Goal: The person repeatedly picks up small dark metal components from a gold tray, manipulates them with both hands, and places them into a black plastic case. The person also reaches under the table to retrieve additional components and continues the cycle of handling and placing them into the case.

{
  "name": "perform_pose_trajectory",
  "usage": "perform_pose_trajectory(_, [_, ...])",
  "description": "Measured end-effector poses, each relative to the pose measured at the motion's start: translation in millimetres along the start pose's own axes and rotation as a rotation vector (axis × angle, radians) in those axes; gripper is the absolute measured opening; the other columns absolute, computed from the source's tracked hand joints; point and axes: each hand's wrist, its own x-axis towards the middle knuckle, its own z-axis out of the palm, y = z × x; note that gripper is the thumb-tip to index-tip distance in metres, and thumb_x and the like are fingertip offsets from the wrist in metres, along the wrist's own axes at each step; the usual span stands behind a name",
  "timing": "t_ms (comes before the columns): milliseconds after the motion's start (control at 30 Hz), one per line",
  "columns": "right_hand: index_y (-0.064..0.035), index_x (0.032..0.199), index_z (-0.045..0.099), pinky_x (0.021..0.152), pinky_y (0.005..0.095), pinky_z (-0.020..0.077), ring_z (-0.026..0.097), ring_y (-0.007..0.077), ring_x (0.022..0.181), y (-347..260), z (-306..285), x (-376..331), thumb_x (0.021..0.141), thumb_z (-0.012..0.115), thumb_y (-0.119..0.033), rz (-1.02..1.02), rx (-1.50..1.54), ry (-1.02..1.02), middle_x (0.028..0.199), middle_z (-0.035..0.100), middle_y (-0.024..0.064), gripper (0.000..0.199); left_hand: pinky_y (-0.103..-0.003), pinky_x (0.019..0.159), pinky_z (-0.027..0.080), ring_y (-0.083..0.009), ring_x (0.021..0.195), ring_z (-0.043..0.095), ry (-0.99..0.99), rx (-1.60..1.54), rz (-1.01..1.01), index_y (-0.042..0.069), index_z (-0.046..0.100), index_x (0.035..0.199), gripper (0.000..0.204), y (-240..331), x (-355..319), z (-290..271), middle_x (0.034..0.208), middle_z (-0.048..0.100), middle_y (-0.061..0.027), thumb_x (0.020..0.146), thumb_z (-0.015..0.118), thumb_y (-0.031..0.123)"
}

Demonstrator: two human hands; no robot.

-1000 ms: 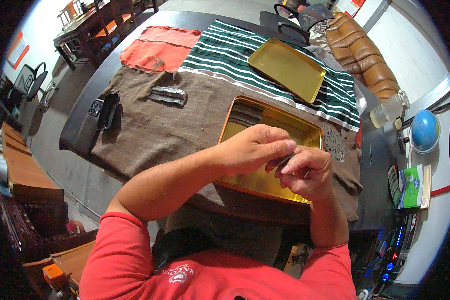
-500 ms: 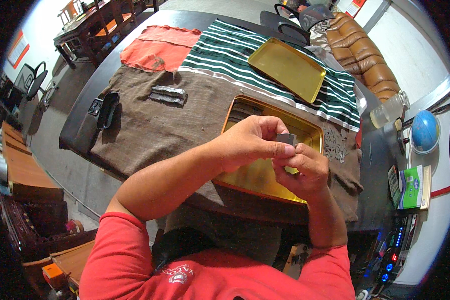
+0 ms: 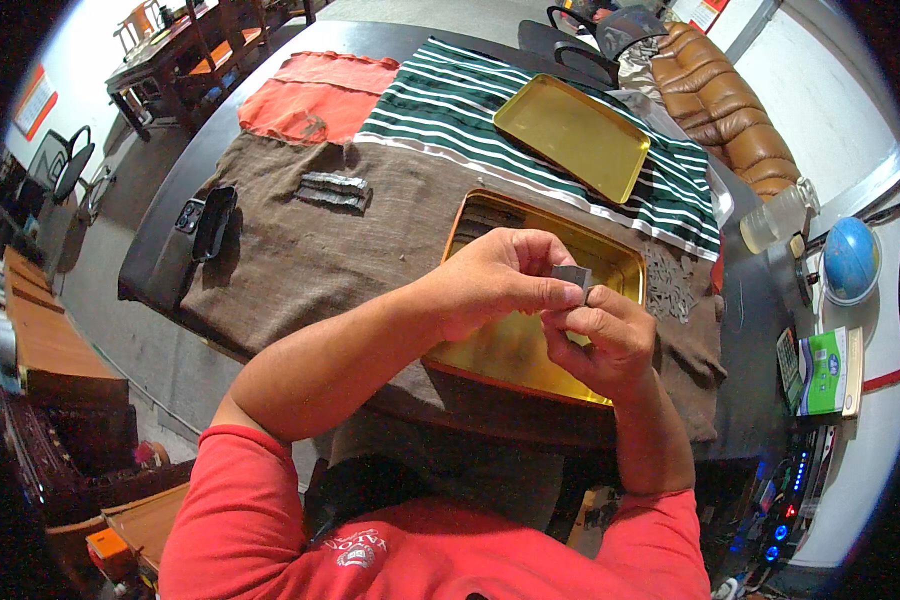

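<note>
- While I am standing by, the left hand (image 3: 505,280) is pinching a small grey piece (image 3: 571,276) between thumb and fingers, above the open gold tin (image 3: 518,366).
- Over that same tin, the right hand (image 3: 608,336) is resting curled fingers at the piece's lower edge (whether they are gripping or merely touching, I cannot tell).
- Dark strips (image 3: 490,217) are lying in the tin's far left corner, grey bits (image 3: 672,290) to its right.
- Seemingly stiff and light, the piece is offering its flat faces as the surest hold.
</note>
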Motion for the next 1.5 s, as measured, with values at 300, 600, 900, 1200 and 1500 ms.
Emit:
perform_pose_trajectory(300, [-0.0085, 0.096, 0.072, 0.056, 0.0360, 0.0520, 0.065, 0.0259, 0.066, -2.8, -5.2, -3.1, 0.070, 0.082, -0.001, 0.042, 0.049, -0.076, 0.078, 0.065, 0.0086, 0.029, -0.025, 0.064, 0.046, -0.0077, 0.070, 0.056, 0.142, 0.082, -0.052, 0.007, 0.068, 0.095, 0.028, 4.2, 1.3, -2.4, 0.083, 0.063, 0.0019, 0.104, 0.062, 0.033])
perform_pose_trajectory(600, [-0.0093, 0.100, 0.074, 0.064, 0.0331, 0.0568, 0.072, 0.0253, 0.077, 2.5, -1.8, -2.5, 0.074, 0.082, -0.001, 0.044, 0.130, -0.047, 0.086, 0.071, 0.0096, 0.028, -0.026, 0.075, 0.054, -0.0096, 0.085, 0.065, -0.071, -0.033, 0.028, 0.004, 0.067, 0.100, 0.014, 2.4, -1.1, -1.1, 0.091, 0.069, -0.0007, 0.097, 0.073, 0.016])
perform_pose_trajectory(900, [-0.0093, 0.095, 0.074, 0.059, 0.0349, 0.0535, 0.067, 0.0232, 0.069, -0.4, -2.7, -1.4, 0.073, 0.082, -0.002, 0.059, 0.129, -0.074, 0.078, 0.066, 0.0069, 0.025, -0.026, 0.073, 0.051, -0.0082, 0.080, 0.062, 0.060, 0.173, -0.017, 0.005, 0.071, 0.093, 0.026, 6.0, -1.0, -2.9, 0.085, 0.068, -0.0004, 0.102, 0.066, 0.028])
perform_pose_trajectory(1200, [-0.0094, 0.093, 0.074, 0.062, 0.0322, 0.0556, 0.070, 0.0233, 0.072, 0.0, -3.2, -0.5, 0.072, 0.082, -0.001, 0.065, 0.152, -0.039, 0.080, 0.069, 0.0077, 0.024, -0.027, 0.077, 0.054, -0.0104, 0.085, 0.065, -0.057, 0.017, 0.013, 0.002, 0.068, 0.103, 0.017, 3.0, 0.1, -1.7, 0.097, 0.071, -0.0038, 0.098, 0.070, 0.019])
perform_pose_trajectory(1500, [-0.0095, 0.094, 0.074, 0.061, 0.0330, 0.0545, 0.069, 0.0230, 0.072, -2.3, -5.0, 1.4, 0.072, 0.082, 0.000, 0.094, 0.223, -0.081, 0.081, 0.068, 0.0088, 0.025, -0.027, 0.075, 0.052, -0.0090, 0.084, 0.064, 0.004, 0.192, 0.017, 0.003, 0.071, 0.097, 0.023, 7.1, -0.7, -2.7, 0.091, 0.071, -0.0004, 0.102, 0.066, 0.025])
